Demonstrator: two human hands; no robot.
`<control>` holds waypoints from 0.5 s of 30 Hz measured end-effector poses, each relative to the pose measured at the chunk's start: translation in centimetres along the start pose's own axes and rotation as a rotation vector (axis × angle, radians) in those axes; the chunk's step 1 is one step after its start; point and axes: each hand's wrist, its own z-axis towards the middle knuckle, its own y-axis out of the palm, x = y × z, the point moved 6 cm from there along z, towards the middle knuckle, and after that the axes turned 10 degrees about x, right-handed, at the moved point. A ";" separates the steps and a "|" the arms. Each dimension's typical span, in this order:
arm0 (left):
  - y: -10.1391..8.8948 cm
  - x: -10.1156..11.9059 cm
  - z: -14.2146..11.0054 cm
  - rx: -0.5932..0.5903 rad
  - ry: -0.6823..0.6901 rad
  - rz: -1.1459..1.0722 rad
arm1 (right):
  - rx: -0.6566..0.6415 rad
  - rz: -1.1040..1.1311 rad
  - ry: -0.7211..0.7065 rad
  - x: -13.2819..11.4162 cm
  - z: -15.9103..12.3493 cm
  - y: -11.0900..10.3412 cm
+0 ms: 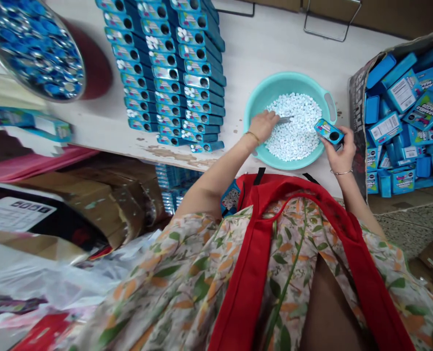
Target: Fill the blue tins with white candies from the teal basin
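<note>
A turquoise plastic basin [253, 100] holds a heap of small white candies [292, 139]. Over its left side, my left hand [264, 126] is closed on a metal scoop [285, 119], whose far end dips into the candies. At the basin's right rim, my right hand [341, 148] grips a small blue candy box [328, 130] between thumb and fingers. The box is tilted, with a round dark hole in its upper face. Part of the scoop is hidden by my left fingers.
Stacked blue boxes [205, 92] stand in rows left of the basin, some with white candies on top. A metal container [81, 63] of shiny blue lids [37, 48] is at far left. To the right, a carton [358, 117] holds many loose blue boxes [402, 131].
</note>
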 end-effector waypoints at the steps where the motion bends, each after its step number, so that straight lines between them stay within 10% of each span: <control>1: 1.2 1.1 0.1 -0.035 0.023 -0.032 | 0.014 0.004 0.011 0.3 0.0 -0.3; 9: 4.3 5.7 -1.2 -0.109 0.150 -0.426 | 0.118 -0.008 0.099 1.0 0.2 -1.3; 15: -3.6 2.8 -4.1 0.046 0.297 -0.506 | 0.065 -0.036 0.056 0.3 0.4 -0.7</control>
